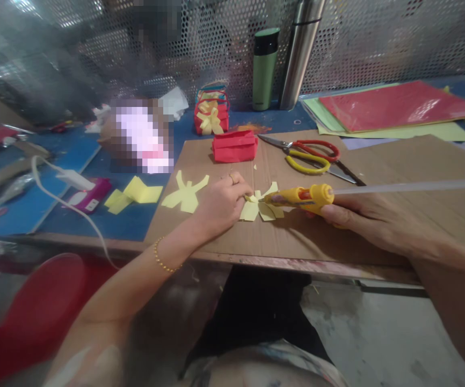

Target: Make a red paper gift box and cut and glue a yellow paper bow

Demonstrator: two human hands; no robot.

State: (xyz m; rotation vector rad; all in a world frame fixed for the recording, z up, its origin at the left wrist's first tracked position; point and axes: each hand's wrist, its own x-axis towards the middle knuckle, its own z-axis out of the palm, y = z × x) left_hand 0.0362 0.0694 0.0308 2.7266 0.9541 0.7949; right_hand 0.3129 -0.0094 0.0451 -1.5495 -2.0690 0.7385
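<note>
My right hand (361,217) grips a yellow hot glue gun (303,197), with a long clear glue stick (409,186) sticking out of its back. The gun's nozzle points left at a pale yellow paper cutout (268,210) lying on the cardboard (297,236). My left hand (224,199) is closed at that cutout's left side, fingertips pinching one of its strips. A second yellow paper cutout (186,193) lies flat to the left of my left hand. Beyond the hands sits a folded red paper piece (235,147).
Scissors (309,156) with red and yellow handles lie behind the glue gun. A green tumbler (265,70) and a steel flask (300,54) stand at the back. Coloured sheets (401,105) are at right; a small red paper bag (211,115), yellow paper (136,193) and a power strip (89,196) at left.
</note>
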